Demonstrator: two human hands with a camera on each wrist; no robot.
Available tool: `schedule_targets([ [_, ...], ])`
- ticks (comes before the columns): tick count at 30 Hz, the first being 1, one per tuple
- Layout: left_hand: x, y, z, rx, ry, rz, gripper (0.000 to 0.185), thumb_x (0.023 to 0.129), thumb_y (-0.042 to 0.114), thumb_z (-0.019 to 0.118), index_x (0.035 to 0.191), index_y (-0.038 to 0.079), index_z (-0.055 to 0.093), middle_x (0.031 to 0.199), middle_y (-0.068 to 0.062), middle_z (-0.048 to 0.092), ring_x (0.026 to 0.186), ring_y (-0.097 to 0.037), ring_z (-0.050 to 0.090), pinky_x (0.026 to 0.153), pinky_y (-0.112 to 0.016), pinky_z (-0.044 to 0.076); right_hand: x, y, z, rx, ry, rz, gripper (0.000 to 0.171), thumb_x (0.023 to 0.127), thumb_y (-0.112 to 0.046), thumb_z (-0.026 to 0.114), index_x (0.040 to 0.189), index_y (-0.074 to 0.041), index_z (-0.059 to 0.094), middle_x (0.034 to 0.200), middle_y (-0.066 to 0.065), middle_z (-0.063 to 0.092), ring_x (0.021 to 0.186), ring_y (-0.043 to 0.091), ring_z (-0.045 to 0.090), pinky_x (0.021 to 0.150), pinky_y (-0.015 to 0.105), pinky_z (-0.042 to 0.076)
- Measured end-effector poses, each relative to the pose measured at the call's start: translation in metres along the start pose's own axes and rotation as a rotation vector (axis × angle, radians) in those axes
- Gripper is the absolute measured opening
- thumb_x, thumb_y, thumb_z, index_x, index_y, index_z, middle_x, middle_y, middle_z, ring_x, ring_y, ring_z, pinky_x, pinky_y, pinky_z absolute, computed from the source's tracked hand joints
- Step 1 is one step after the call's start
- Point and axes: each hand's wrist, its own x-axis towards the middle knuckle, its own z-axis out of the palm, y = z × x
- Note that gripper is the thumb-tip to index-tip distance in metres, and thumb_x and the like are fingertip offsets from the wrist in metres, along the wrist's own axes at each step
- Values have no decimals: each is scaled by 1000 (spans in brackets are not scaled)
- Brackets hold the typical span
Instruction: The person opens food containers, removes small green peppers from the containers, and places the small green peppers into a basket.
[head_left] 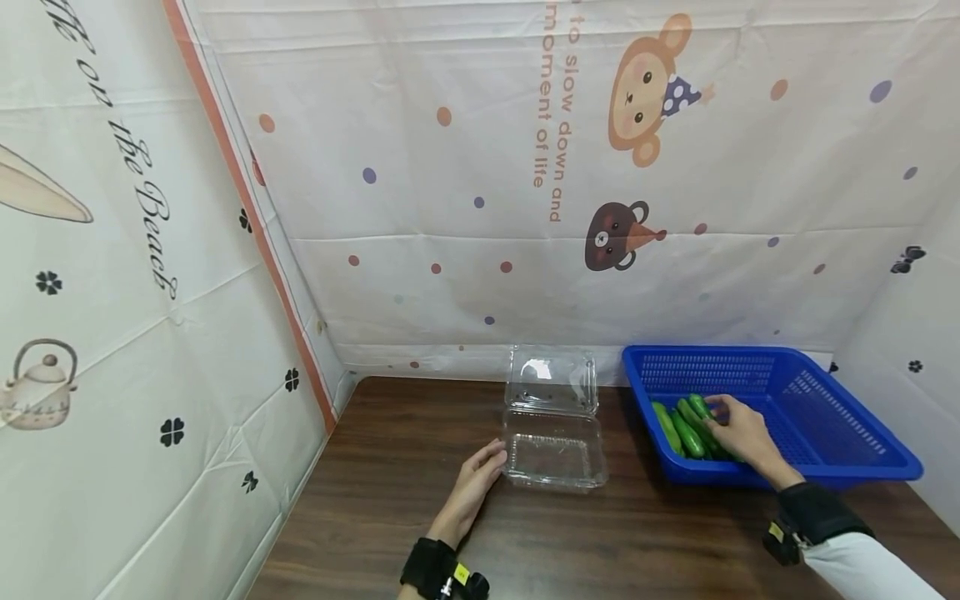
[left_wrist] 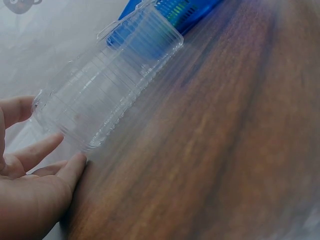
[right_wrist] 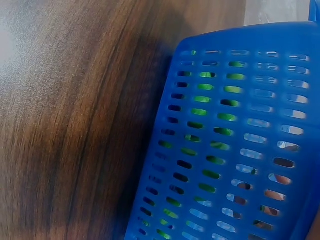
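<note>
A clear plastic clamshell box [head_left: 553, 475] lies with its lid [head_left: 551, 383] raised at the back. My left hand [head_left: 474, 483] is at the box's left edge, fingers extended; in the left wrist view its fingertips [left_wrist: 77, 162] sit right at the end of the box. Over on the right, my right hand [head_left: 742, 429] reaches into a blue plastic basket [head_left: 795, 477]. Thumb and fingers pinch the upper end of a green cucumber [head_left: 699, 406]. Several more glossy cucumbers [head_left: 686, 437] lie beside it. From the right wrist, the basket wall [right_wrist: 225, 44] hides most of that hand.
Both things stand on a dark wood-grain table [head_left: 360, 500]. Printed white cloth hangs behind [head_left: 420, 208] and at the left [head_left: 112, 467]. The basket's high slotted walls surround the cucumbers, and its far side is near the back cloth.
</note>
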Motion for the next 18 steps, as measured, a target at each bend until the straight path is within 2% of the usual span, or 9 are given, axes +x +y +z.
schedule_targets([
  [7,0,1,-1,12,0,5,61,104,34,60,149,-6,46,168,-22,24,155,-39,27,128,-49,31,1,0,2,3,-8,-12,39,92,-2,63,125,19,56,102,38,65,90,49,68,70,56,60],
  [18,2,-2,-1,-3,1,1,60,105,31,59,149,-6,45,168,-22,24,155,-38,27,128,-49,31,3,2,2,-46,-114,-37,36,90,-2,67,118,19,60,97,33,68,88,45,67,69,55,58],
])
